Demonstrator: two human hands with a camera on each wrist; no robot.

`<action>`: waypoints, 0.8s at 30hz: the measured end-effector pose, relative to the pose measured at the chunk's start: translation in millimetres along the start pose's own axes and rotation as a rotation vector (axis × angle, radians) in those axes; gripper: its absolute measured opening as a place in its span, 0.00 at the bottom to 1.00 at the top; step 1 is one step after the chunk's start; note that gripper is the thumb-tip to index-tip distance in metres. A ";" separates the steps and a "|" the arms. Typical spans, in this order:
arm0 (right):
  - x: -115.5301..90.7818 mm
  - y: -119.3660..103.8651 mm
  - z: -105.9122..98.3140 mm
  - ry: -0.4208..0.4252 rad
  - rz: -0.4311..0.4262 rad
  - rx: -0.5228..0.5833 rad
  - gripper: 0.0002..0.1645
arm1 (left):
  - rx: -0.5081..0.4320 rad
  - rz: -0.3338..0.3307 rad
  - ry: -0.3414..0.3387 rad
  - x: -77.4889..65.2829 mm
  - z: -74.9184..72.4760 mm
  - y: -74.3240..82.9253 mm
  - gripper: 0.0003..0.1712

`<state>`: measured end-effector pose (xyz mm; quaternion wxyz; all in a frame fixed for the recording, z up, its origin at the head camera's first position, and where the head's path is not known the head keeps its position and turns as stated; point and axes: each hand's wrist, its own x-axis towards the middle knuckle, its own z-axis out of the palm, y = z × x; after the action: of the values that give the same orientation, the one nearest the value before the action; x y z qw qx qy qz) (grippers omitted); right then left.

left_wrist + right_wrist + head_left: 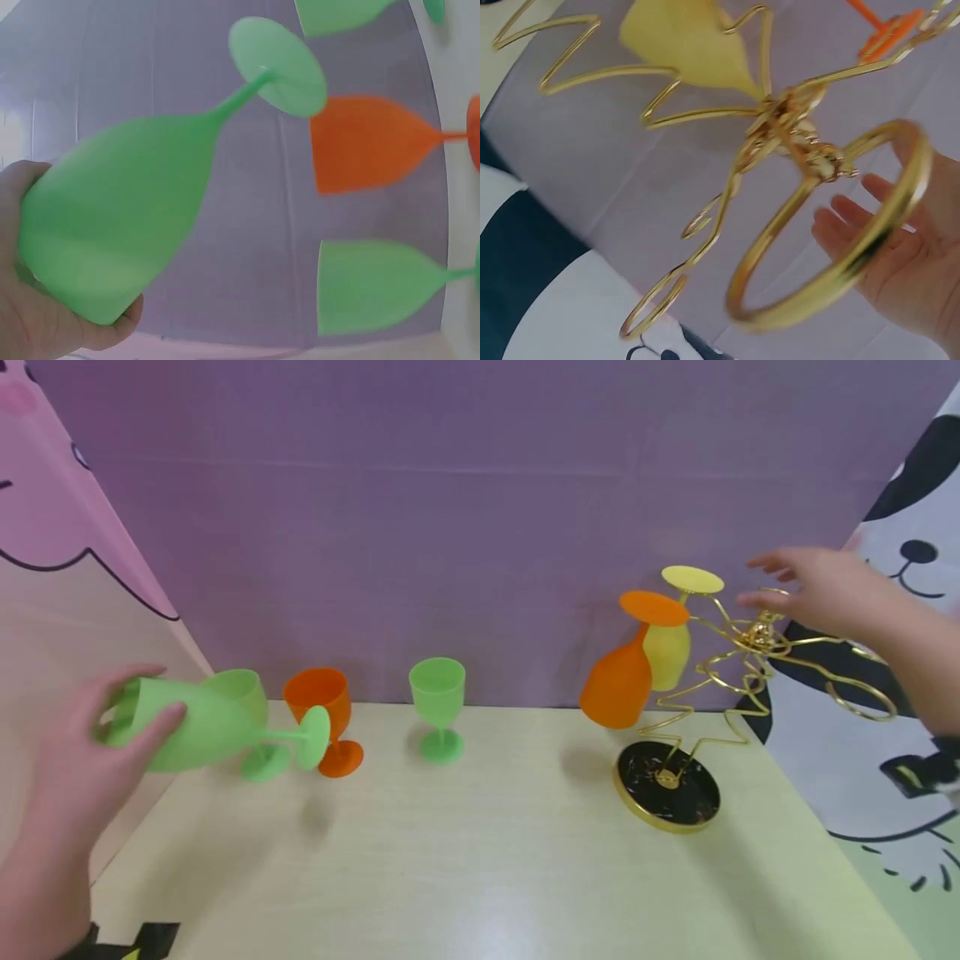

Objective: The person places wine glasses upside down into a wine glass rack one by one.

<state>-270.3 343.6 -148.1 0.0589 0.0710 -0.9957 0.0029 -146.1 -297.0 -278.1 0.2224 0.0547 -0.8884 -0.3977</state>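
A green goblet [191,727] lies tilted on its side in the air, gripped round its bowl by my left hand [97,735]. Its foot points right, and in the left wrist view the stem slants up. My right hand [832,589] is beside the top of a gold wire rack [761,635], fingers loosely bent with nothing held. The right wrist view has the right hand [900,247] behind a gold ring [840,277]; whether it touches the wire I cannot tell. An orange goblet [622,677] and a yellow goblet [667,652] hang upside down on the rack.
Upright at the table's back stand a green goblet [438,693], an orange goblet [322,697] and another green goblet [251,693], partly hidden. The rack's round black base [686,802] sits on the pale table [465,860]. Behind is a purple backdrop [465,527].
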 end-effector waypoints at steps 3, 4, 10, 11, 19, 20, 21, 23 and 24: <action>-5.3 -7.5 -2.1 0.040 -0.002 0.073 0.49 | -0.069 -0.026 -0.039 -2.4 9.5 4.5 0.31; -8.2 -10.7 -2.8 0.056 -0.013 0.106 0.49 | -0.089 -0.033 -0.050 -3.4 13.1 6.5 0.31; -30.2 -37.2 -3.6 0.165 -0.169 0.217 0.45 | -0.179 -0.020 -0.050 -11.1 38.5 18.5 0.30; -34.3 -42.9 -2.5 0.179 -0.201 0.217 0.45 | -0.208 -0.006 -0.046 -12.4 43.4 20.7 0.30; -71.4 -93.3 21.8 0.351 -0.469 0.085 0.50 | -0.541 -0.012 -0.041 -21.3 76.1 38.1 0.25; -75.8 -99.1 26.7 0.383 -0.507 0.084 0.49 | -0.586 -0.030 -0.047 -22.9 79.9 40.0 0.24; -79.8 -104.9 31.9 0.412 -0.545 0.085 0.47 | -0.619 -0.048 -0.059 -24.4 83.6 41.8 0.23; -86.7 -115.4 43.9 0.465 -0.606 0.089 0.47 | -0.681 -0.080 -0.090 -27.0 91.4 45.9 0.22; -89.0 -120.1 50.6 0.492 -0.635 0.091 0.48 | -0.715 -0.093 -0.108 -27.8 95.2 48.0 0.21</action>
<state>-171.7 236.5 -209.1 0.2902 0.3748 -0.8793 0.0453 -159.2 -191.9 -308.5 0.1621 -0.0073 -0.7001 -0.6954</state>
